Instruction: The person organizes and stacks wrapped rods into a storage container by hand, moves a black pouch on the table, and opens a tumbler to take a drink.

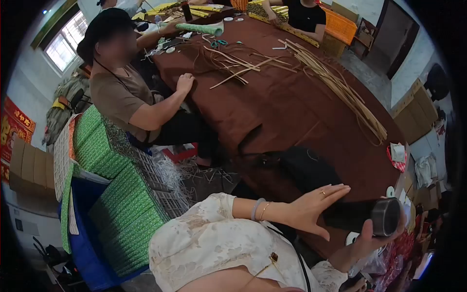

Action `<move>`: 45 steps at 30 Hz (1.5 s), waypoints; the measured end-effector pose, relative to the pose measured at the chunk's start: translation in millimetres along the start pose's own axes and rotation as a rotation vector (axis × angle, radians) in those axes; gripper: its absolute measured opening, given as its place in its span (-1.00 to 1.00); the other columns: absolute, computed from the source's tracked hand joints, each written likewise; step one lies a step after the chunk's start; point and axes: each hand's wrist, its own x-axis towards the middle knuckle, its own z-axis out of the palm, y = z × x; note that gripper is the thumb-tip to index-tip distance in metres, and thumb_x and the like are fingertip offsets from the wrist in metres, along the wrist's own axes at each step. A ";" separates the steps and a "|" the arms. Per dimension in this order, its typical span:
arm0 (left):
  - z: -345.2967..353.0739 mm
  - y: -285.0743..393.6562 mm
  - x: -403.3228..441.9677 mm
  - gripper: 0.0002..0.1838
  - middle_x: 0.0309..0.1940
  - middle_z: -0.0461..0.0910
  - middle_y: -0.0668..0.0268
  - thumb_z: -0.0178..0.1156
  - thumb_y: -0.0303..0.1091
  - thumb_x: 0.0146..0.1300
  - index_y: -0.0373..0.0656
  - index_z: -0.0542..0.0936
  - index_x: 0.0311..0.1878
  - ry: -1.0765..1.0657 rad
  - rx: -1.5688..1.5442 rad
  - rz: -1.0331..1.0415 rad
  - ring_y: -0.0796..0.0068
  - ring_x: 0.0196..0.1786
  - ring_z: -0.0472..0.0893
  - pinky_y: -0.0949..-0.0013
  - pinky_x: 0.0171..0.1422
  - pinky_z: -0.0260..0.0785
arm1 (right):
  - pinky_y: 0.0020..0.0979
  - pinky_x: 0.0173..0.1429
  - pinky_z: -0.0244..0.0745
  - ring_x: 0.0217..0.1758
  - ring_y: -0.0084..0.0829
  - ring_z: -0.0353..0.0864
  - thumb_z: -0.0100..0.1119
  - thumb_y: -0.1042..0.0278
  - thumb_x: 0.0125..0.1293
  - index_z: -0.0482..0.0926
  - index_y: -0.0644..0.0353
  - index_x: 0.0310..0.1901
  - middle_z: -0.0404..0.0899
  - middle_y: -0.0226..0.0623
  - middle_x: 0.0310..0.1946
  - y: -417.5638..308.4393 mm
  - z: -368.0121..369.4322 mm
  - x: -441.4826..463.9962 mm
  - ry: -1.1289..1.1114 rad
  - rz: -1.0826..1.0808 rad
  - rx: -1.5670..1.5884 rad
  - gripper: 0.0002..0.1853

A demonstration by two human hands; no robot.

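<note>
Head view: one black cylinder [352, 214] in the right hand [367, 242], the left hand [309, 212] open beside it

At lower right of the frame, the right hand's fingers are clamped on the cylinder near its grey-rimmed end; some are hidden behind it. The left hand's thumb stands apart from its fingers, near the other end; whether they touch it, I cannot tell. That wrist carries two bands, a pale bangle [255, 209] and a thin gold bracelet [264, 211], and one finger a ring [323, 192].

Just beyond, one black bag [307, 168] lies on the brown-covered desk [287, 121], its outline hard to make out. Two white rolls [390, 191] sit near the cylinder, one partly hidden. At lower left stand green patterned stacks [129, 214], too overlapped to count.

Farther off, one bundle of strips [340, 87] lies upper right of centre, loose strips [236, 63] top centre, too tangled to count. One pair of teal scissors [219, 43] lies beyond them. Three other people show: one seated [119, 90] at upper left, holding one green roll [199, 29], and two cut off by the top edge.
</note>
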 end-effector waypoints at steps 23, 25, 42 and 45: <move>-56.9 -87.0 -83.7 -0.01 0.13 0.33 0.20 0.52 -0.24 -0.33 -0.28 0.24 0.24 -0.576 -0.692 -0.076 0.39 0.18 0.33 0.37 0.30 0.14 | 0.10 0.38 -0.15 0.17 0.14 0.39 0.50 0.29 -0.27 0.24 0.12 0.18 0.51 0.12 -0.15 39.7 179.0 -24.8 -1.356 0.066 2.144 -0.11; -56.9 -92.6 -97.2 0.02 0.16 0.33 0.13 0.54 -0.15 -0.33 -0.26 0.23 0.25 -0.401 -0.595 -0.077 0.29 0.19 0.33 0.30 0.32 0.13 | 0.08 0.38 -0.10 0.24 0.13 0.29 0.49 0.28 -0.26 0.23 0.13 0.22 0.38 0.20 -0.01 32.1 165.6 -28.2 -1.291 0.279 2.101 -0.09; -86.2 -33.2 -115.0 0.00 -0.09 0.48 0.11 0.51 -0.14 -0.35 -0.41 0.24 0.17 -0.157 -0.334 -0.550 0.37 -0.04 0.50 0.37 0.09 0.33 | -0.20 0.33 0.14 0.28 -0.15 0.32 0.43 0.21 -0.22 0.32 0.26 0.20 0.29 0.05 0.21 32.7 132.3 -32.6 -0.943 0.228 1.319 -0.15; -89.2 -24.9 -111.1 -0.02 -0.07 0.48 0.12 0.51 -0.14 -0.35 -0.39 0.26 0.16 -0.143 -0.281 -0.565 0.35 -0.02 0.50 0.36 0.10 0.32 | -0.27 0.21 0.24 0.23 -0.24 0.30 0.49 -0.12 -0.23 0.24 0.25 0.24 0.15 -0.10 0.24 19.8 126.5 -25.6 -0.936 0.296 0.855 0.02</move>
